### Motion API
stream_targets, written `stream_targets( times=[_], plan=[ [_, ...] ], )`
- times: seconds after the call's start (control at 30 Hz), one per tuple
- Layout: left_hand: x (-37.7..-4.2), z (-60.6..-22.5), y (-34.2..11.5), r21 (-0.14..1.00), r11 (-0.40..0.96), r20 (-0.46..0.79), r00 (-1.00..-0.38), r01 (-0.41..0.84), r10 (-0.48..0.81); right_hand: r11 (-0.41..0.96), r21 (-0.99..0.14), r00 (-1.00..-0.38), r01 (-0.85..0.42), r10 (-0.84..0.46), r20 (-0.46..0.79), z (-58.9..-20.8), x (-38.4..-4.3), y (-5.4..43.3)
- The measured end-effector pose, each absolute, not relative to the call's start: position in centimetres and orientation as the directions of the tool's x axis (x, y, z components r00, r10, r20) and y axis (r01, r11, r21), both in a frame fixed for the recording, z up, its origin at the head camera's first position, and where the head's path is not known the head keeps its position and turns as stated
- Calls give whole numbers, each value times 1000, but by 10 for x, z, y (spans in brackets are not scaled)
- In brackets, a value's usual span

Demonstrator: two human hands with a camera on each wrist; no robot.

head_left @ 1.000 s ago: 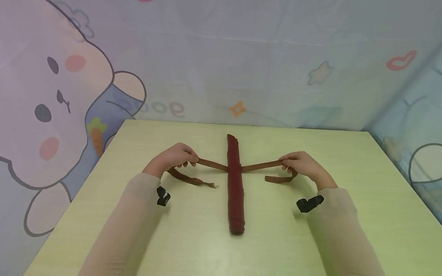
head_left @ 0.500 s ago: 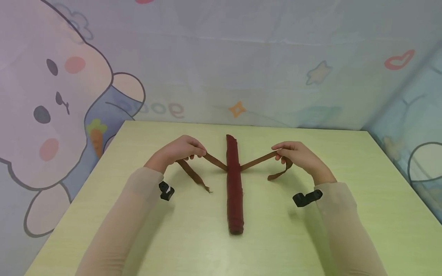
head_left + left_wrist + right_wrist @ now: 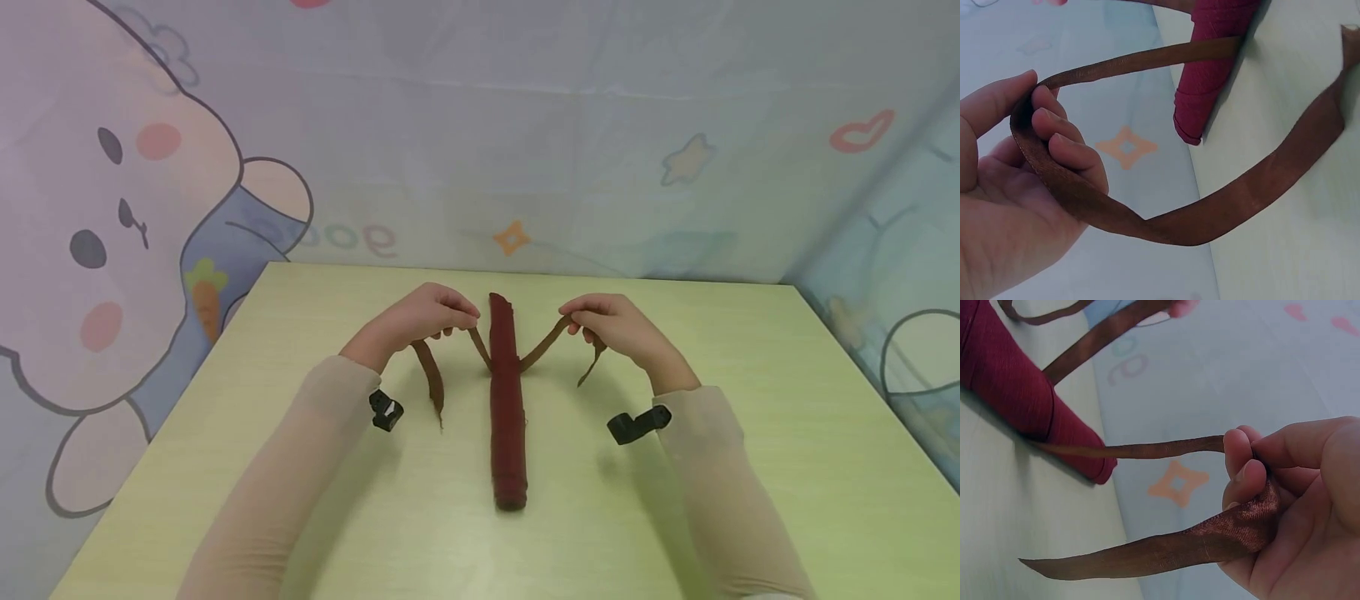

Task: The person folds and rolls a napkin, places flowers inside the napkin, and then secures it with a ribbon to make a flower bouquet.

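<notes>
A dark red roll of cloth (image 3: pixel 508 417) lies lengthwise on the table, its near end toward me. A brown ribbon (image 3: pixel 1129 62) comes out from beneath it on both sides. Left of the roll, my left hand (image 3: pixel 427 321) pinches one length of ribbon between thumb and fingers, and its frayed tail hangs past the palm. On the other side my right hand (image 3: pixel 611 321) pinches the opposite length, whose pointed tail (image 3: pixel 1129 556) dangles below the fingers. Both hands are raised above the table, and the ribbon slants up from the roll to each.
The pale yellow table (image 3: pixel 375 517) extends around the roll. Behind it hangs a printed cloth backdrop (image 3: pixel 450 125) with a cartoon animal at left. Small black devices (image 3: pixel 386 410) are worn at both wrists.
Both hands have risen and moved inward toward the roll, bringing the ribbon lengths up more steeply. The loose tails now hang down more. The roll stays in place.
</notes>
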State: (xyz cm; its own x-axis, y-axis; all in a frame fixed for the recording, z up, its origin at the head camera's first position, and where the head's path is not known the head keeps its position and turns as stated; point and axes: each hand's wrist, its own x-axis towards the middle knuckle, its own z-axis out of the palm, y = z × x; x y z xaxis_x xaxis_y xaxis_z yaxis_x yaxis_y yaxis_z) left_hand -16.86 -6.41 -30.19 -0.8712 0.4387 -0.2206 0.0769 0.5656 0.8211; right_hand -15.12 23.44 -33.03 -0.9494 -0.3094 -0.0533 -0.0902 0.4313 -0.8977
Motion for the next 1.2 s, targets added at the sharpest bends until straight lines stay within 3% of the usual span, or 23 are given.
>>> stream_targets(
  times=[0.57, 1.2],
  plan=[
    [-166, -301, -26, 872, 476, -165, -849, 112, 502, 465, -859, -916, -213, -400, 10, -316, -152, 195],
    [-170, -302, -5, 893, 433, -152, -825, 121, 544, 497, -822, -903, -277, -426, 47, -305, -154, 191]
  ],
)
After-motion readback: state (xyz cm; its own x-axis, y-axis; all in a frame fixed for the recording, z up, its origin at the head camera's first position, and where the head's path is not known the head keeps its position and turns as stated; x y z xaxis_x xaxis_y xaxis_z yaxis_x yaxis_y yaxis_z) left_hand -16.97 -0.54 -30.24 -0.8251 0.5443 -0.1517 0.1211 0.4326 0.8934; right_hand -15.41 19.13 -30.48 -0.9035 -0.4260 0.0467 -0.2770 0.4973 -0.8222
